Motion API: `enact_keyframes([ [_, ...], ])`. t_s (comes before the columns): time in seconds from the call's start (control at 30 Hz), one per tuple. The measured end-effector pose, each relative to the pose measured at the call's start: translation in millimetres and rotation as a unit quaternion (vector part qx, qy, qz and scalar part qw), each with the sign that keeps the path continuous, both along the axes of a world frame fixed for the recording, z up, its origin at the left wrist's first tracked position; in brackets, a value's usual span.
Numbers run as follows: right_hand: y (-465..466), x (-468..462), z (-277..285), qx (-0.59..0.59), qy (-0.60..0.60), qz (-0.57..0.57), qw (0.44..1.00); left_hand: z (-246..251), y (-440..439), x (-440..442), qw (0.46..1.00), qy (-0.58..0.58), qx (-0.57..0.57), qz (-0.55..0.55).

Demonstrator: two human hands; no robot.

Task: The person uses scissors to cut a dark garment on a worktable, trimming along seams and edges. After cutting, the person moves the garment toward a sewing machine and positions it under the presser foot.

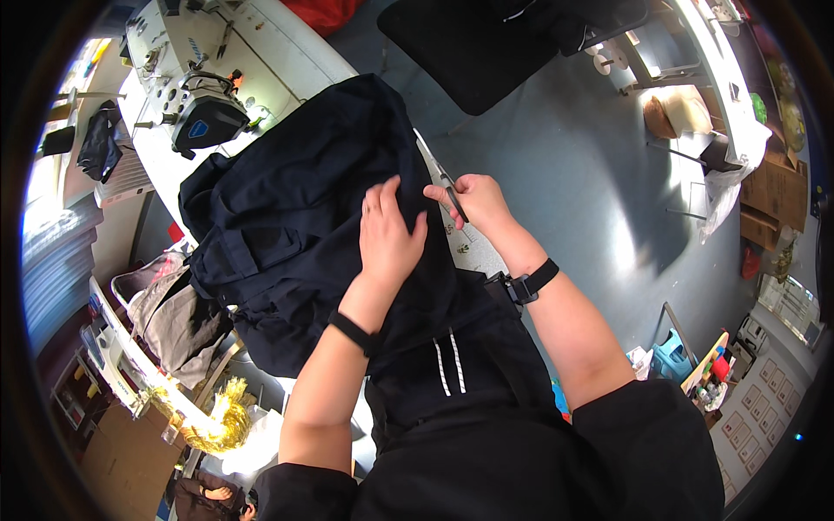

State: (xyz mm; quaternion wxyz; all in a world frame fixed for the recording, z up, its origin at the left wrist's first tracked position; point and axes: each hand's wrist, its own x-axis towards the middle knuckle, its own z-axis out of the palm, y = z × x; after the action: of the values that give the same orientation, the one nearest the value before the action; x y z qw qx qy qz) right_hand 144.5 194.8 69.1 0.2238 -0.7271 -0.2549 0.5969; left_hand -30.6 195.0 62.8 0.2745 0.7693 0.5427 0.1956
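Note:
A dark navy garment (306,176) lies bunched over the table, with a flap pocket (277,244) showing on its left part. My left hand (389,231) rests palm down on the fabric, thumb apart from the fingers, gripping nothing. In my right hand (481,202) is a pair of scissors (445,179) with dark handles. The blades point up and away along the garment's right edge, and I cannot tell whether they are parted. My fingers hide part of the handles.
An industrial sewing machine (202,114) stands on the white table (280,49) beyond the garment. A black chair (466,55) is at the far side. Grey-brown cloth (172,319) and gold tinsel-like material (225,420) lie to the left. Another person's hand (218,493) shows at lower left.

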Motion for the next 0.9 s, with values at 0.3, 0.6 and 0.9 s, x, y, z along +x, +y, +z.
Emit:
enact_keyframes([
  [0.3, -14, 15, -23, 0.051, 0.011, -0.100, 0.994, -54, 26, 17, 0.972, -0.128, -0.129, 0.149],
  [0.6, -37, -5, -9, -0.027, 0.153, 0.002, 0.988, -61, 20, -14, 0.880, -0.357, -0.219, 0.226],
  [0.9, -38, -30, -2, -0.065, 0.227, 0.031, 0.971, -39, 13, -8, 0.962, -0.188, -0.126, 0.154],
])
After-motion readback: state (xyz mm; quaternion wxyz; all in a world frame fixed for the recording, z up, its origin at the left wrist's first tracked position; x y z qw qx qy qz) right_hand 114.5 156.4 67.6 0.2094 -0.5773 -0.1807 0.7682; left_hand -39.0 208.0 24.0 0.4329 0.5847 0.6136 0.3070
